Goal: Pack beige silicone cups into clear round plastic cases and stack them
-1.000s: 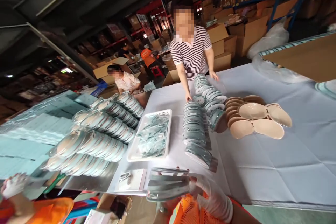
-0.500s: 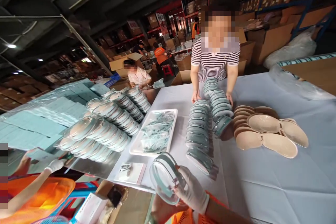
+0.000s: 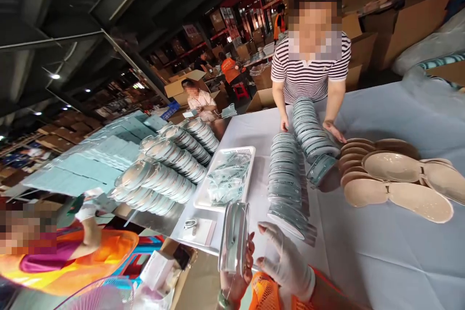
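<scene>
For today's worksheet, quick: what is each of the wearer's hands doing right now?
Left hand: bare, fingers closed on the upright stack of clear lids.
Right hand: gloved, open, beside the stack, holding nothing.

warehouse | cardboard boxes (image 3: pixel 378 43) | storage racks (image 3: pixel 232 14) | packing table (image 3: pixel 392 252)

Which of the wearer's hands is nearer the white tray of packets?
Left. The left hand holds the stack of lids just below the white tray; the gloved right hand is further right.
</scene>
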### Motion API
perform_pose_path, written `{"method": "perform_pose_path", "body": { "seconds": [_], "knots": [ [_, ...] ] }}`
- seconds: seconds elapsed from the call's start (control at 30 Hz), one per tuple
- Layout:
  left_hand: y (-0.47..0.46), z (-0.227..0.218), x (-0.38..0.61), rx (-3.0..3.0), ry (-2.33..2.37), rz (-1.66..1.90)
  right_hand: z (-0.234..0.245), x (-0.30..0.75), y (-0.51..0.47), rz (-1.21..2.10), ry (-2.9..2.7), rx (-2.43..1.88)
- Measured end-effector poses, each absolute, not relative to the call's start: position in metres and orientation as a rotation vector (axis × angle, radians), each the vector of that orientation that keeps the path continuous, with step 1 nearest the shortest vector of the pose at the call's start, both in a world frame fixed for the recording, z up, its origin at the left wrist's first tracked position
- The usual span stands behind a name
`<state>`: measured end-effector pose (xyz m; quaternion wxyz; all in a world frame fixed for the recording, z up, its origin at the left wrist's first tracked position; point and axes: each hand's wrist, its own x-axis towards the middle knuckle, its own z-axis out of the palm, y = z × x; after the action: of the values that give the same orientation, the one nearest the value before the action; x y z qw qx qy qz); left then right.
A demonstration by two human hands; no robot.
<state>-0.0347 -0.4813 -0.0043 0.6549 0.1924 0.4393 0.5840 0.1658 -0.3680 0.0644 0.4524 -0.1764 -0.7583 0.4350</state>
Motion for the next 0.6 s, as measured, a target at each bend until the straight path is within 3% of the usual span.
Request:
{"method": "perform_pose_path", "body": {
  "seconds": [0.13,0.27,0.43,0.6],
  "knots": [
    [-0.466,0.006,-0.039,0.395,0.980,1.308,0.077,0.160,-0.347,0.957,-1.809,-0.558],
    [-0.455,0.041,-0.046,0.530,1.093,1.411,0.088,0.180,-0.320,1.160,-1.727,-0.757],
    [-0.444,0.079,-0.051,0.669,1.163,1.260,0.098,0.211,-0.295,1.683,-1.674,-0.745],
    [-0.424,0.099,-0.048,1.100,1.241,1.234,0.100,0.216,-0.291,1.744,-1.695,-0.822]
  ]
}}
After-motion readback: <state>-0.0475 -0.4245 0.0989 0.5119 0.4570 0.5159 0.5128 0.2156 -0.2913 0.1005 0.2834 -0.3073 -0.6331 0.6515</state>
